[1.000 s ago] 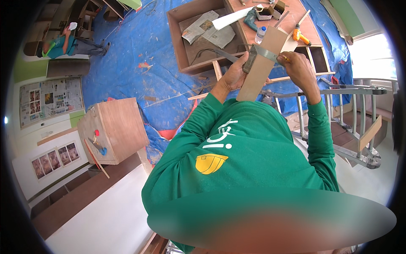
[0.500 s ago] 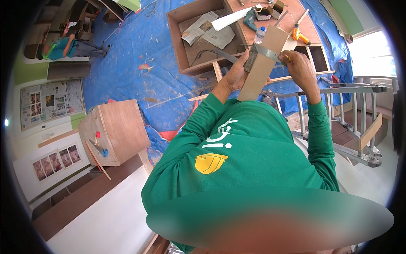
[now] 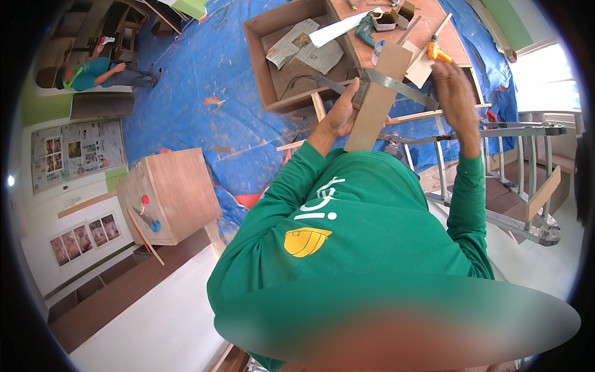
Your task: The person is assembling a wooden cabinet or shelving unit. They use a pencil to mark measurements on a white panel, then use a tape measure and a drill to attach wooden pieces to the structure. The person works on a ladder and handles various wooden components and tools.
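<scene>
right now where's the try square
In the head view, above and right of centre, the try square lies across the brown board, its left end at the left hand.

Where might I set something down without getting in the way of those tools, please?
The blue sheet, between the open wooden box and the plywood cabinet, has the widest free patch, bar a few scraps. The tabletop beyond the board is crowded with the green power tool, orange drill and bottle, leaving only small gaps.
</scene>
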A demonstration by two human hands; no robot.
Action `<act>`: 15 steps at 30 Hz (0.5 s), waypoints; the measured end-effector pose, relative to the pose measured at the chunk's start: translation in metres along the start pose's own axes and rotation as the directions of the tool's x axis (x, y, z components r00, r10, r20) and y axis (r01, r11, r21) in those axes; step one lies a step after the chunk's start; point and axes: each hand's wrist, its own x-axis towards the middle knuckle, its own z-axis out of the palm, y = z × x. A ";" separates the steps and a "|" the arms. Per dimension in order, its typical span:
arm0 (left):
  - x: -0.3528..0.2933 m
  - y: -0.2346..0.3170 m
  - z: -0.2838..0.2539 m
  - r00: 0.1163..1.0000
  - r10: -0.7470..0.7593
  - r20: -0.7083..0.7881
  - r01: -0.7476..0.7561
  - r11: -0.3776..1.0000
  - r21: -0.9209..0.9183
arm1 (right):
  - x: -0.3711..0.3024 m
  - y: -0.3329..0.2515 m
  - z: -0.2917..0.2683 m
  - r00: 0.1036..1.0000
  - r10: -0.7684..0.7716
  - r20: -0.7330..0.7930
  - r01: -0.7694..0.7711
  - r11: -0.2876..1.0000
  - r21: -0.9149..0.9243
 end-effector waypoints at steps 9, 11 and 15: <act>-0.008 0.001 0.004 0.999 0.006 -0.045 -0.006 1.000 -0.007 | -0.008 -0.015 0.037 0.964 0.141 0.226 -0.261 0.675 0.690; -0.007 0.001 0.004 1.000 0.014 -0.020 -0.014 1.000 0.002 | -0.007 -0.012 0.048 0.942 0.111 0.317 -0.312 0.636 0.705; -0.011 0.002 0.007 0.998 0.049 -0.043 -0.047 0.998 0.040 | -0.005 -0.017 0.063 0.942 0.068 0.329 -0.285 0.680 0.675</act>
